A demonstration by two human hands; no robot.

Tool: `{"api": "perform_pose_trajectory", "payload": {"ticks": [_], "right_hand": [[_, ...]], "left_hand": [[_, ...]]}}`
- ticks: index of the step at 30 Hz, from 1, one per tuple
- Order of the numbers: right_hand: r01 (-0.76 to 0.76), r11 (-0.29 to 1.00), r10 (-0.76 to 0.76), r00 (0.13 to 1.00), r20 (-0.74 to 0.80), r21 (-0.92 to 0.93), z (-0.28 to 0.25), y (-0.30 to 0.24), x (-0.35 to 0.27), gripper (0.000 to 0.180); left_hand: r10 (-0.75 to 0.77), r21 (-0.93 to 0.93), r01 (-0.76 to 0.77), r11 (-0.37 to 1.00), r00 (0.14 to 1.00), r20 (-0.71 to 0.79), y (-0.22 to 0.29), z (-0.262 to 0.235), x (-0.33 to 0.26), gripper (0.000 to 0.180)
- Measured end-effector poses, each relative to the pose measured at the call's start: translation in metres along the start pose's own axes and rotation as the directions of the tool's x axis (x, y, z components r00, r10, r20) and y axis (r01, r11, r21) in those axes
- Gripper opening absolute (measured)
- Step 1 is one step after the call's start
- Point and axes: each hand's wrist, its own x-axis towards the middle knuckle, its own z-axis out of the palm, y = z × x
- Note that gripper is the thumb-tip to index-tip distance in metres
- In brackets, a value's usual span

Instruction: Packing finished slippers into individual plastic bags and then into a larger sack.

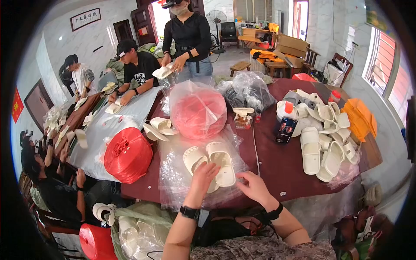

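Head view is showing two cream slippers [224, 172] lying on clear plastic bags [173, 180]. Left hand [204, 178] is touching them, grasping or not I cannot tell; right hand [256, 187] is hovering beside, fingers parted.

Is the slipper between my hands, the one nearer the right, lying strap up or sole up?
Strap up: on that slipper, the strap and the insole both face the camera.

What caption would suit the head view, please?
Left hand and right hand at a pair of cream slippers on clear plastic bags.
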Motion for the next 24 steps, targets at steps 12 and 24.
{"api": "perform_pose_trajectory", "payload": {"ticks": [12,24], "right_hand": [[0.217,0.893,-0.17,0.974,0.151,-0.394,0.078,-0.01,0.057,0.045],[0.184,0.869,-0.131,0.981,0.145,-0.459,0.13,-0.017,0.136,0.053]], "left_hand": [[0.439,0.984,-0.034,-0.175,0.892,0.109,0.016,-0.044,-0.1,0.056],[0.475,0.984,-0.04,-0.173,0.872,0.119,0.01,-0.049,-0.102,0.059]]}}
